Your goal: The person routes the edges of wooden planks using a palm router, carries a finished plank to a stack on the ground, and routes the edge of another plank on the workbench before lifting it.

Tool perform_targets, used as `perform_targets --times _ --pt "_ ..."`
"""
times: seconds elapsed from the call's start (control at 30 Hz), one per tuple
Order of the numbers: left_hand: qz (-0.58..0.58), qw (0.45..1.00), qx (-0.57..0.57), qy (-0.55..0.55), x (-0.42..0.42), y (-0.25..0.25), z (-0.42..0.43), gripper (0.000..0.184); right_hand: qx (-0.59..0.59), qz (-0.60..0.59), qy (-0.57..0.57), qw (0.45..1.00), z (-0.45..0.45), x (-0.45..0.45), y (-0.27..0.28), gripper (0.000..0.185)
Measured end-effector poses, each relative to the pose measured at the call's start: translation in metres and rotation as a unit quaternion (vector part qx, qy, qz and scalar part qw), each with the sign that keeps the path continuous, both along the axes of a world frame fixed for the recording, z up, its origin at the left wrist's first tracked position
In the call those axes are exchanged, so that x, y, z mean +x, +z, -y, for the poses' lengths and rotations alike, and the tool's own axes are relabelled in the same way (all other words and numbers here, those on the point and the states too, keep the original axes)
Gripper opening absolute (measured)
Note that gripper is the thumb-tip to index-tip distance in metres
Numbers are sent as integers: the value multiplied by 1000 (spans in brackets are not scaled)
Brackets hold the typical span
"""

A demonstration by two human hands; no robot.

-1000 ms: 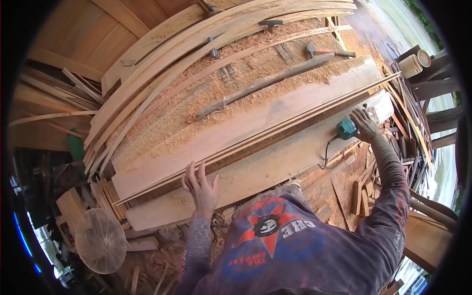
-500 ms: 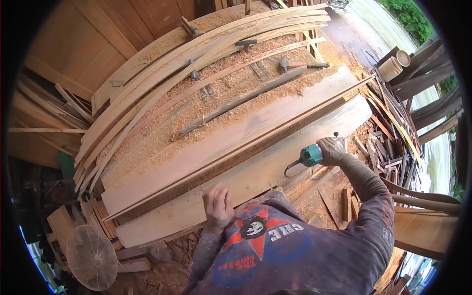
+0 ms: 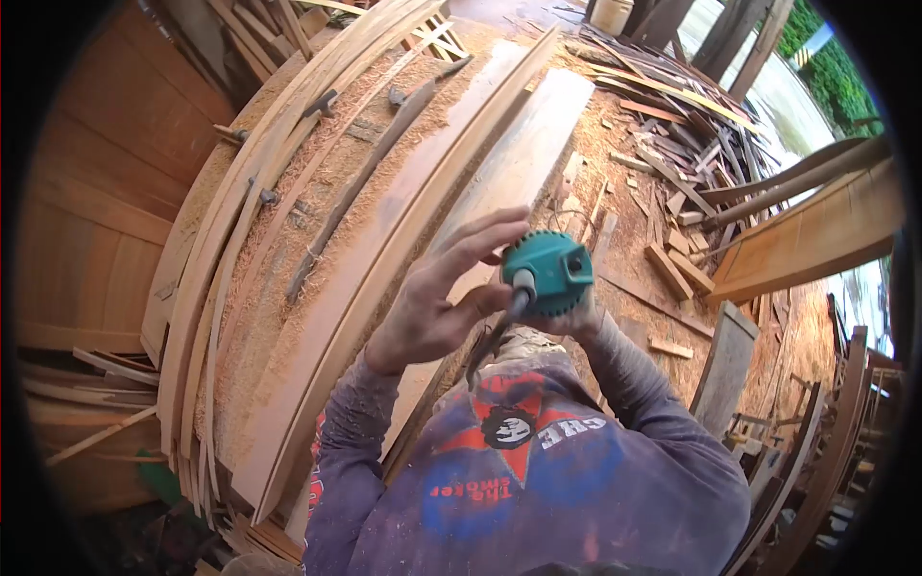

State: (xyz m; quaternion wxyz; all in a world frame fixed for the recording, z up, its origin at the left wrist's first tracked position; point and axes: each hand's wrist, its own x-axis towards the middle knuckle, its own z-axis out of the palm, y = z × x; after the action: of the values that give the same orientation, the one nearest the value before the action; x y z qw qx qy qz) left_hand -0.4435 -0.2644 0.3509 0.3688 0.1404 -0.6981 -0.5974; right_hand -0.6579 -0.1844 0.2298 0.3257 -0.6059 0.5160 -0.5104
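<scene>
Teal power tool: held up in front of the chest, its round, ribbed end (image 3: pixel 547 274) facing the camera, above the near edge of a pale board (image 3: pixel 543 130).
Right hand (image 3: pixel 578 322): grasping the tool from its far side, the fingers mostly hidden behind the body.
Left hand (image 3: pixel 437 302): fingers half bent and spread beside the tool, thumb near the cord (image 3: pixel 497 336); whether it grips or merely touches cannot be told.
In the way: the cord drops between the hands and the shirt (image 3: pixel 576 480); hands and tool cover part of the pale board.
Left of the boards: a dark length of wood (image 3: pixel 389 139) lies among shavings, a hammer (image 3: pixel 399 96) at its far end; beyond, long curved strips (image 3: pixel 221 250) carry a clamp (image 3: pixel 322 103).
Right side: offcuts (image 3: pixel 672 269) litter the floor before a scrap heap (image 3: pixel 696 154); a wooden panel (image 3: pixel 816 230) juts in, and a grey board (image 3: pixel 727 365) stands tilted nearer.
</scene>
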Motion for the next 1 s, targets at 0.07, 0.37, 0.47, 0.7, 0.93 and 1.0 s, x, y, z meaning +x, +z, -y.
perform_targets --times 0.07,0.37,0.47,0.7,0.93,1.0 --pt "7 998 -48 -46 -7 -9 -1 56 -79 -126 -27 989 -5 5 37 65" --pt "-7 987 -162 -16 -4 -2 -52 53 -162 -156 -86 971 -50 26 53 72" --pt "4 982 -187 -17 15 5 -62 53 -144 -120 -44 981 -57 41 50 70" --pt "-1 964 -265 23 70 5 -94 40 -239 -183 -58 952 -52 93 29 68" --pt "-6 981 -150 125 139 -32 -65 109 -105 -69 -38 991 -19 170 11 56" --pt "154 956 -137 210 177 -68 -55 132 -86 -95 -40 991 5 190 26 36"
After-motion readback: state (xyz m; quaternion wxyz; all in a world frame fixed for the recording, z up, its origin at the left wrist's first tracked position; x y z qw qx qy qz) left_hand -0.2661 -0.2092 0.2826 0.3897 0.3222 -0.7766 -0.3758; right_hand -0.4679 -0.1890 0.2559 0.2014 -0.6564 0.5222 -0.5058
